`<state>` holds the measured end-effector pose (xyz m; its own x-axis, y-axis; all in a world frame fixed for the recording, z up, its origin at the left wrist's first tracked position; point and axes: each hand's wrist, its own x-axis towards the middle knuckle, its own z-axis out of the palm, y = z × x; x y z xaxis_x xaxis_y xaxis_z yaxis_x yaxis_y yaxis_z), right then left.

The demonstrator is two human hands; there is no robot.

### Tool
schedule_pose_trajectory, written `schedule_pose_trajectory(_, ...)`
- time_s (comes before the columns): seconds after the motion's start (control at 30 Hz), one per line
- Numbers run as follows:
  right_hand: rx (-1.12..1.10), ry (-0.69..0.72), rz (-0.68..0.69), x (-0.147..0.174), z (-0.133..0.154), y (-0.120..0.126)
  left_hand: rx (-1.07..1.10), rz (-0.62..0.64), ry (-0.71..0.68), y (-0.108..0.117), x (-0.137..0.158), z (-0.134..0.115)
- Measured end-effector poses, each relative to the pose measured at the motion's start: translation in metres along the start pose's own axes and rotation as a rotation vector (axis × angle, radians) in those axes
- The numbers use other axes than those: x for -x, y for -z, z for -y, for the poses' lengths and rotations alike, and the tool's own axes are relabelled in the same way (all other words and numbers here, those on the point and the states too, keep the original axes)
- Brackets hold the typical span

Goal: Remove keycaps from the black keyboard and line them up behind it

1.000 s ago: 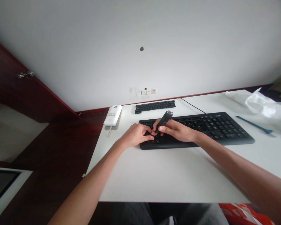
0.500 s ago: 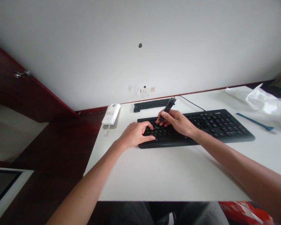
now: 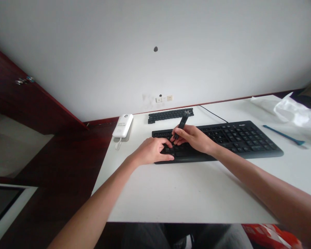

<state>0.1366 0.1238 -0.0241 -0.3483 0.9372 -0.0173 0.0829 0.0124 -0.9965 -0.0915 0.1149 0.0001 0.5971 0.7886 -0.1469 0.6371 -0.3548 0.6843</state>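
Note:
A black keyboard (image 3: 248, 136) lies on the white table, its left part partly hidden by my hands. At its left end rests my left hand (image 3: 151, 150), thumb and index finger apart, fingertips touching the keys and front edge. My right hand (image 3: 190, 136) grips a slim black tool (image 3: 183, 121) that looks like a keycap puller. It is tilted, with its lower end down at the keys beside my left index finger; that tip is hidden by my fingers. Behind the keyboard, rows of black keycaps (image 3: 168, 116) are laid out close together.
A white power bank (image 3: 123, 125) with a strap lies at the table's left edge. On the right are a blue brush-like tool (image 3: 285, 135) and a crumpled white plastic bag (image 3: 298, 114). The keyboard's cable (image 3: 212, 113) runs back toward the wall.
My right hand has shifted slightly left and down with the tool, which now stands lower at the keys. My left hand has moved a little to the right.

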Motion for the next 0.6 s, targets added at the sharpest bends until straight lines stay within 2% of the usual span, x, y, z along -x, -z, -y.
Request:
schedule_pose_trajectory(0.33,0.005,-0.030,0.039,0.0009,0.0008,0.0034,0.141,0.110,0.010,0.0069,-0.0004,0.0036)
schedule_pose_trajectory(0.6,-0.074,-0.051,-0.028,0.0005,-0.0025,0.0000,0.155,0.115,0.021,0.0070,-0.0005,0.0060)
